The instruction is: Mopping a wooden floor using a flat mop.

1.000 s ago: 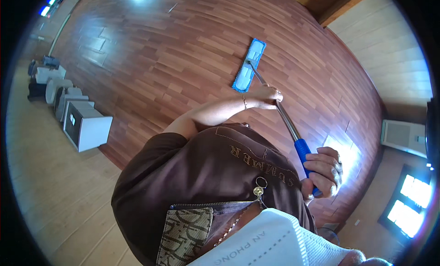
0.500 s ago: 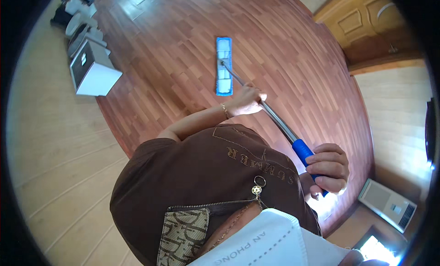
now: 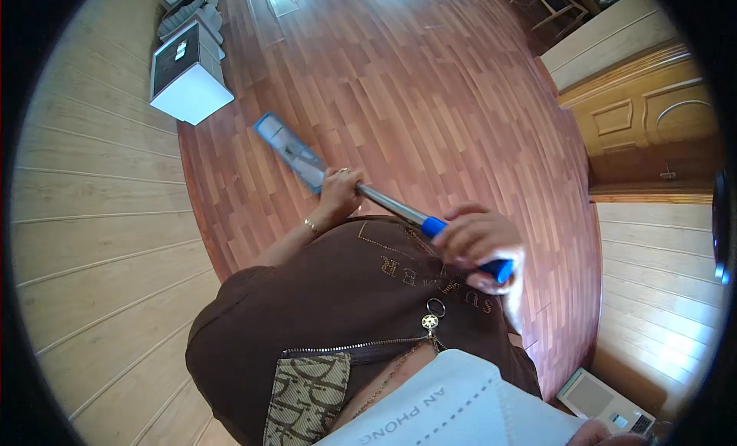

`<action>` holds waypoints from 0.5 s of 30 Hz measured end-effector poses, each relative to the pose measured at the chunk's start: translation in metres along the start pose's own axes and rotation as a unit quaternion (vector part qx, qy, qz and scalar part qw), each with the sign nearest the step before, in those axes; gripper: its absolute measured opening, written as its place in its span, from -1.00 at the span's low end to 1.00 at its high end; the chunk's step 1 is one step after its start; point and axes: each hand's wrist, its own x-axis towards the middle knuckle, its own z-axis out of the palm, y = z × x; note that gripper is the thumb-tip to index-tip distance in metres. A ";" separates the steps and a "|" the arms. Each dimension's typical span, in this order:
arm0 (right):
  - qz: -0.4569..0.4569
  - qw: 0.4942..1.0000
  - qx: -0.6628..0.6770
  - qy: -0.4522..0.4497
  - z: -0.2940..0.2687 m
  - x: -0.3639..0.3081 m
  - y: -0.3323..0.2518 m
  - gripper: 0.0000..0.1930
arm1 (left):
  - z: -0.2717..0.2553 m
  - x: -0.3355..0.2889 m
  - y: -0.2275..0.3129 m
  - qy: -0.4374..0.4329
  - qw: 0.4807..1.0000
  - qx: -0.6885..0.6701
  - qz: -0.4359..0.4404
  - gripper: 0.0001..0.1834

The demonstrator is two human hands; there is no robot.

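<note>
A flat mop point(image 3: 388, 203) with a metal pole slants across my front, its blue grip toward my right. My left hand point(image 3: 338, 196), a bracelet at its wrist, is closed round the pole low down near the mop head. My right hand point(image 3: 480, 239) wraps round the blue grip point(image 3: 499, 270) at the upper end and looks a little blurred. The blue-edged mop head point(image 3: 288, 148) lies tilted on the wood floor point(image 3: 399, 123), left of centre. Where the pole joins the head is partly hidden by my left hand.
At the far left a white box-shaped cabinet point(image 3: 196, 89) stands by the pale panelled wall point(image 3: 107, 208). A wooden door point(image 3: 645, 127) is on the right. Wooden chair legs point(image 3: 549, 12) show at the far right, and a white appliance point(image 3: 603, 400) sits at the lower right.
The mop head has swung left and turned from upright to slanted. Both hands have moved left with the pole, the right also rising in the picture. My view has shifted too.
</note>
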 end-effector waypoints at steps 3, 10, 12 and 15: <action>0.083 0.996 0.042 -0.016 0.014 0.010 0.013 -0.91 | 0.001 -0.020 -0.026 0.025 0.998 0.006 -0.062 -0.70; 0.167 0.986 0.015 -0.001 0.033 0.032 0.018 -0.93 | -0.016 -0.017 -0.063 0.031 0.996 -0.009 -0.078 -0.72; 0.144 0.989 -0.028 -0.027 0.034 0.040 0.012 -0.91 | -0.016 -0.012 -0.067 0.036 0.997 -0.007 -0.064 -0.74; 0.139 0.988 -0.063 -0.016 0.036 0.048 0.008 -0.89 | -0.004 0.013 -0.071 0.056 0.996 -0.050 -0.051 -0.75</action>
